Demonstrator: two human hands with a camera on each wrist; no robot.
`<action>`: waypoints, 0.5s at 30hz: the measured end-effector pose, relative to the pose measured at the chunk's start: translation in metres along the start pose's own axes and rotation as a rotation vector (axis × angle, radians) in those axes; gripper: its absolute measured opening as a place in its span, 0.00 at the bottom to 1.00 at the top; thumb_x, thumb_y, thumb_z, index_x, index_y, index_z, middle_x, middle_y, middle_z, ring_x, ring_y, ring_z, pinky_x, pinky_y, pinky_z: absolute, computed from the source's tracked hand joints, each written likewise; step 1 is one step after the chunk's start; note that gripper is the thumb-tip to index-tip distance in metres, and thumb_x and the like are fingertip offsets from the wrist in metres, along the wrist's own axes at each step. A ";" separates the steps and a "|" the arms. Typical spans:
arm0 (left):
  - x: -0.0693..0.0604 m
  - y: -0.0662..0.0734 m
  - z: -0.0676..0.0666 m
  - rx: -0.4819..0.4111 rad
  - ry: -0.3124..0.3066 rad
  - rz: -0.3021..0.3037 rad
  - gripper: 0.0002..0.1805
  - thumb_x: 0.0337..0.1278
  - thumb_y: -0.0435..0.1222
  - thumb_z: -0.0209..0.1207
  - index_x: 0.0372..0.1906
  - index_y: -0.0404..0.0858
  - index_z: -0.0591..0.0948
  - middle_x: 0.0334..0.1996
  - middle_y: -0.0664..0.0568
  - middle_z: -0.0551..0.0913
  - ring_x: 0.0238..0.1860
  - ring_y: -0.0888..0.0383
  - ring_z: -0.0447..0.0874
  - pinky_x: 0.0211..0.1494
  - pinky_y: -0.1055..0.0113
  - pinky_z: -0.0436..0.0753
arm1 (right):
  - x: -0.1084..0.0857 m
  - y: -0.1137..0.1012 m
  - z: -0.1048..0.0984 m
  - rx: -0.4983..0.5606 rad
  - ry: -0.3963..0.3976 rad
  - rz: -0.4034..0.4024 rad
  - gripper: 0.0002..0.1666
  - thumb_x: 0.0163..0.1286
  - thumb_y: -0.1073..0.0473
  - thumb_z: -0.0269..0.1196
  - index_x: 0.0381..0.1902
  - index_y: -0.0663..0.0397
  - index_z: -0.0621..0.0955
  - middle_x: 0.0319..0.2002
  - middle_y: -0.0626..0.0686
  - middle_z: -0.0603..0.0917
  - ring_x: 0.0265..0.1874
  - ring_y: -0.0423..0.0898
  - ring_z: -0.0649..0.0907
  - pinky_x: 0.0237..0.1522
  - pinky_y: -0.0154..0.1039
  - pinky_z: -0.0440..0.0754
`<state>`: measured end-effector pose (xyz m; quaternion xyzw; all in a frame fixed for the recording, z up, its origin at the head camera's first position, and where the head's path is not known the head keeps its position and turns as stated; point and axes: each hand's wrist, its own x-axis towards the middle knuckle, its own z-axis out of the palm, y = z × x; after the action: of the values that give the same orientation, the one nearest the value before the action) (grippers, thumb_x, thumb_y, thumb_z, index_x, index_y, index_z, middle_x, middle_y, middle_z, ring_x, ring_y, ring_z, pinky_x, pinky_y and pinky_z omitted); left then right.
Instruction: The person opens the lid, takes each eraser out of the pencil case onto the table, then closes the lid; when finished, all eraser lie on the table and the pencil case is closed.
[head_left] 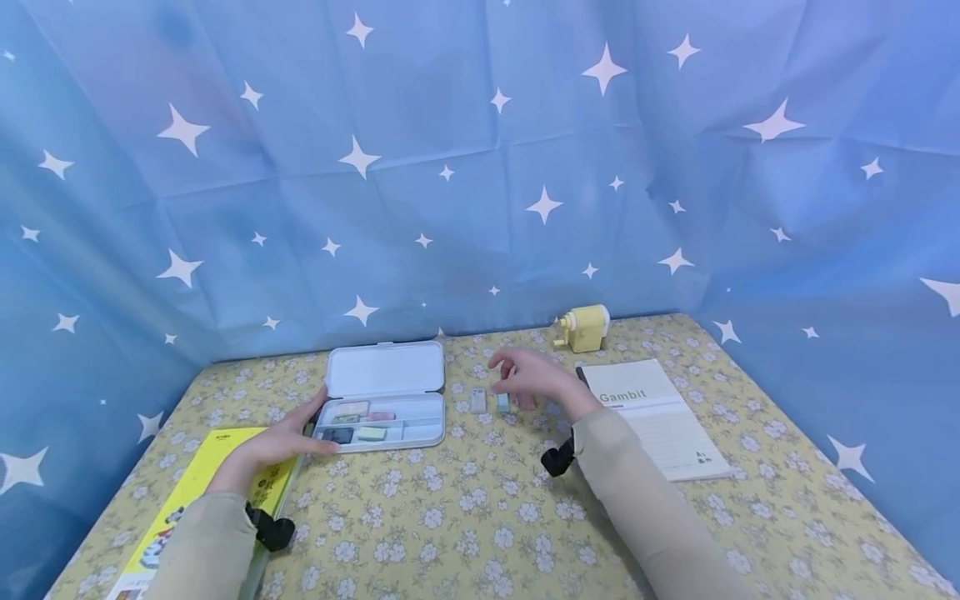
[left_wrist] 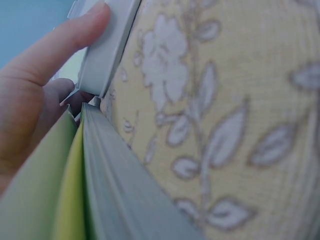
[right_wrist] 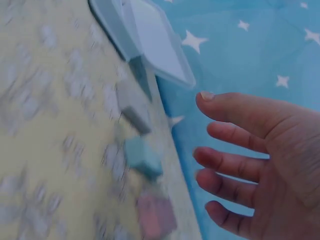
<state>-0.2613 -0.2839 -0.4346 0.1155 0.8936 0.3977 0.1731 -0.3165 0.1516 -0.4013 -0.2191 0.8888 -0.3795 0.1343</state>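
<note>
A white pencil case [head_left: 423, 432] lies with its lid [head_left: 386, 369] raised, several small erasers and a dark item [head_left: 337, 436] in its compartments. My left hand [head_left: 281, 437] holds the case's left end, thumb [left_wrist: 75, 40] against the near side, other fingers farther back and partly hidden. Right of the case, a grey eraser [head_left: 478, 400], a teal eraser [head_left: 503, 403] and a pink eraser [head_left: 527, 402] form a row on the cloth. Just above them hovers my right hand [head_left: 536, 375], fingers loosely bent and apart, nothing in its grasp.
A thick yellow book [head_left: 198, 471] lies under my left forearm. Beneath and beyond my right forearm is a Gambit notebook [head_left: 660, 417]. At the back stands a yellow crank pencil sharpener [head_left: 587, 327], near the blue star-patterned curtain [head_left: 480, 208]. Flowered cloth [head_left: 427, 533] covers the table.
</note>
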 end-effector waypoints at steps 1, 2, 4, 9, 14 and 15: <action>0.000 -0.001 0.000 0.002 0.001 -0.001 0.63 0.49 0.46 0.71 0.78 0.47 0.35 0.75 0.34 0.32 0.72 0.31 0.27 0.65 0.29 0.39 | 0.004 -0.004 0.001 -0.035 -0.007 -0.015 0.27 0.66 0.54 0.66 0.61 0.54 0.75 0.41 0.51 0.79 0.23 0.58 0.83 0.36 0.47 0.82; 0.000 -0.002 0.000 0.006 0.002 -0.003 0.63 0.49 0.47 0.71 0.78 0.47 0.35 0.75 0.34 0.32 0.72 0.31 0.27 0.66 0.29 0.39 | 0.009 -0.007 0.001 -0.069 -0.015 -0.033 0.27 0.66 0.54 0.66 0.61 0.53 0.76 0.41 0.50 0.80 0.25 0.55 0.83 0.37 0.46 0.81; 0.001 -0.004 0.000 0.013 0.005 -0.013 0.64 0.49 0.48 0.71 0.78 0.47 0.35 0.75 0.34 0.32 0.73 0.32 0.27 0.66 0.29 0.38 | 0.016 -0.017 0.003 -0.123 -0.031 -0.062 0.26 0.66 0.54 0.66 0.60 0.51 0.77 0.40 0.48 0.80 0.30 0.49 0.83 0.40 0.44 0.80; 0.002 -0.005 0.000 0.024 0.010 -0.026 0.64 0.48 0.50 0.71 0.78 0.48 0.36 0.76 0.35 0.33 0.73 0.33 0.27 0.67 0.30 0.38 | 0.033 -0.042 0.013 -0.150 -0.092 -0.112 0.25 0.66 0.56 0.66 0.61 0.49 0.77 0.39 0.47 0.80 0.34 0.44 0.80 0.37 0.42 0.79; 0.002 -0.002 0.000 0.028 0.017 -0.029 0.64 0.48 0.49 0.71 0.78 0.49 0.36 0.76 0.35 0.34 0.73 0.32 0.28 0.66 0.30 0.39 | 0.049 -0.068 0.026 -0.199 -0.158 -0.177 0.23 0.66 0.60 0.65 0.59 0.52 0.78 0.38 0.46 0.81 0.33 0.43 0.80 0.35 0.40 0.79; 0.002 -0.001 0.000 0.026 0.019 -0.029 0.64 0.48 0.49 0.71 0.78 0.49 0.36 0.76 0.35 0.34 0.73 0.32 0.29 0.66 0.30 0.40 | 0.052 -0.074 0.029 -0.207 -0.169 -0.192 0.22 0.66 0.61 0.65 0.59 0.53 0.78 0.37 0.47 0.81 0.33 0.44 0.80 0.35 0.40 0.79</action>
<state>-0.2631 -0.2845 -0.4357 0.1011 0.9019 0.3846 0.1688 -0.3290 0.0627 -0.3706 -0.3470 0.8836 -0.2773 0.1483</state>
